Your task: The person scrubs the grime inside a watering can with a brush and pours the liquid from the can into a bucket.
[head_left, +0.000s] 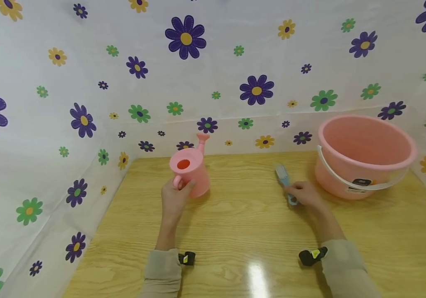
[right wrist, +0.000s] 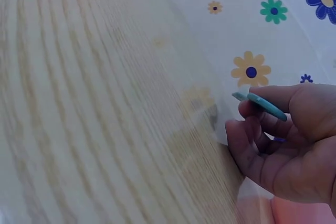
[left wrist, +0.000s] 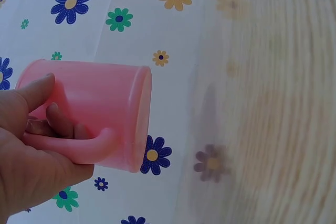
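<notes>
A pink watering can (head_left: 199,180) with an orange-red filling hole is in my left hand (head_left: 172,200). In the left wrist view, the fingers curl through the can's handle (left wrist: 97,148) and the thumb lies along its side; the base is off the table, spout hidden. My right hand (head_left: 307,193) pinches the handle of a light blue brush (head_left: 282,174) with pale bristles, which point toward the back wall. Seen from the right wrist, the brush's teal handle (right wrist: 266,106) sticks out between thumb and fingers, above the tabletop.
A large pink bucket (head_left: 341,178) with a white bail handle (head_left: 332,167) stands at the right, close beside my right hand. The wood-grain table (head_left: 235,231) meets a white flower-patterned sheet (head_left: 220,70) at the back and left. Black wrist cameras (head_left: 311,256) sit at both cuffs.
</notes>
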{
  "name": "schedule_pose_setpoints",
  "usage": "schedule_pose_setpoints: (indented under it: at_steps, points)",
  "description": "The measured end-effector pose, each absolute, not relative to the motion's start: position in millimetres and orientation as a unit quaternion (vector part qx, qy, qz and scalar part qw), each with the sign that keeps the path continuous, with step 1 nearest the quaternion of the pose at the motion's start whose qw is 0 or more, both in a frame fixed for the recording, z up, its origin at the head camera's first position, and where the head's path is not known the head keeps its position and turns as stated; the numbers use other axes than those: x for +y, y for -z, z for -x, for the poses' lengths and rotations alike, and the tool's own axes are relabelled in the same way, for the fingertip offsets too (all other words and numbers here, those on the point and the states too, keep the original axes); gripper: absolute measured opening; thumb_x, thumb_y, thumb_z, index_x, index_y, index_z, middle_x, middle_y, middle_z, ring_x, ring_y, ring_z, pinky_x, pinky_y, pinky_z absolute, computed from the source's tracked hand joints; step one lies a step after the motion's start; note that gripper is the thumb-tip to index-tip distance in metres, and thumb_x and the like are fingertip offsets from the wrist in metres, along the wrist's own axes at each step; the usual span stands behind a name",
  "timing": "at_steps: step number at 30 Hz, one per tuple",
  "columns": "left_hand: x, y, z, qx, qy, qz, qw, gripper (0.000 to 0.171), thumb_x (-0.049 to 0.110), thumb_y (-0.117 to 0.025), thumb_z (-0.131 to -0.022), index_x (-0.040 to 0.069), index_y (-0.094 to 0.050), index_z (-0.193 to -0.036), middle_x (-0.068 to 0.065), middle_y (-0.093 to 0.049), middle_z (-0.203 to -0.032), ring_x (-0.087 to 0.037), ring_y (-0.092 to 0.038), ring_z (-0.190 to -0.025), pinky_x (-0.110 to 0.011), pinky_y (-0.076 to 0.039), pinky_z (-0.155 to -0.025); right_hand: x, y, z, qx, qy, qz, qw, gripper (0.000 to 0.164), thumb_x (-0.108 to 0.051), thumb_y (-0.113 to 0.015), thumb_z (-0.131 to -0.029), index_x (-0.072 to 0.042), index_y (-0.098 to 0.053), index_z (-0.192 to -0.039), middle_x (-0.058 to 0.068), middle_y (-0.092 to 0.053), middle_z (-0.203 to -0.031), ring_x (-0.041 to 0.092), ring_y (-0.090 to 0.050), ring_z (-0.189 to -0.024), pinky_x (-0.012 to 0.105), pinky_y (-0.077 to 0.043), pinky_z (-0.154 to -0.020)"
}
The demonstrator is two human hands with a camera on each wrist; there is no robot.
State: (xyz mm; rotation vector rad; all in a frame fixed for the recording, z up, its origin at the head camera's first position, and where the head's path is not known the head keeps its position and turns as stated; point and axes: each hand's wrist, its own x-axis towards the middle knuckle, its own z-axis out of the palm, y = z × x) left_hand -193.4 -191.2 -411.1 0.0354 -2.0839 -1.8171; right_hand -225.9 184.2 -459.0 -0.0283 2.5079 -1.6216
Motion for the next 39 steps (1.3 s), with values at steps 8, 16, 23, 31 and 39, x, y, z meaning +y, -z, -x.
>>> schedule_pose_setpoints:
  at_steps: [8, 16, 23, 31, 39]
  points:
    - [-183.7, 406.8, 192.3, -0.74, 0.644, -0.017, 0.195, 0.023, 0.009, -0.078, -0.086, -0.007, -0.066, -0.097, -0.01, -0.056, -0.082, -0.018, -0.051, -0.079, -0.022, -0.043, -0.071, 196.9, 453.4, 211.7, 0.82, 0.565, 0.027, 0.087, 0.033, -0.021, -0.06, -0.1, 0.012, -0.063, -0.094, -0.001, -0.054, -0.072, 0.014, -0.051, -0.07, 0.026, -0.047, -0.064]
    - [-178.5, 402.6, 187.9, -0.738, 0.648, -0.029, 0.186, 0.021, 0.008, -0.077, -0.086, -0.005, -0.066, -0.098, -0.006, -0.052, -0.075, -0.017, -0.049, -0.074, -0.022, -0.041, -0.066, 196.6, 442.4, 200.9, 0.799, 0.591, 0.042, 0.1, 0.038, -0.024, -0.057, -0.102, 0.014, -0.061, -0.101, 0.0, -0.049, -0.069, 0.012, -0.046, -0.067, 0.027, -0.042, -0.062]
    - [-173.6, 403.9, 182.0, -0.733, 0.652, -0.024, 0.193, 0.021, 0.005, -0.078, -0.085, -0.004, -0.059, -0.083, -0.003, -0.042, -0.065, -0.012, -0.042, -0.064, -0.021, -0.034, -0.059, 192.2, 420.9, 188.9, 0.781, 0.614, 0.048, 0.105, 0.042, -0.026, -0.055, -0.103, 0.015, -0.057, -0.108, 0.002, -0.055, -0.076, 0.011, -0.054, -0.07, 0.034, -0.057, -0.072]
    - [-166.3, 406.2, 178.4, -0.748, 0.638, -0.008, 0.182, 0.022, 0.006, -0.079, -0.085, 0.0, -0.058, -0.08, -0.002, -0.038, -0.064, -0.012, -0.039, -0.064, -0.022, -0.03, -0.056, 181.9, 401.4, 177.6, 0.772, 0.619, 0.09, 0.112, 0.036, -0.015, -0.051, -0.103, 0.016, -0.051, -0.122, 0.008, -0.056, -0.092, 0.016, -0.063, -0.083, 0.033, -0.058, -0.074]
    - [-161.5, 401.3, 175.9, -0.765, 0.62, 0.007, 0.174, 0.04, 0.005, -0.078, -0.084, 0.007, -0.042, -0.067, -0.001, -0.034, -0.063, -0.013, -0.036, -0.062, -0.022, -0.028, -0.054, 170.7, 387.5, 175.8, 0.744, 0.644, 0.12, 0.128, 0.034, -0.012, -0.045, -0.106, 0.016, -0.047, -0.124, 0.013, -0.062, -0.097, 0.013, -0.065, -0.074, 0.032, -0.059, -0.066]
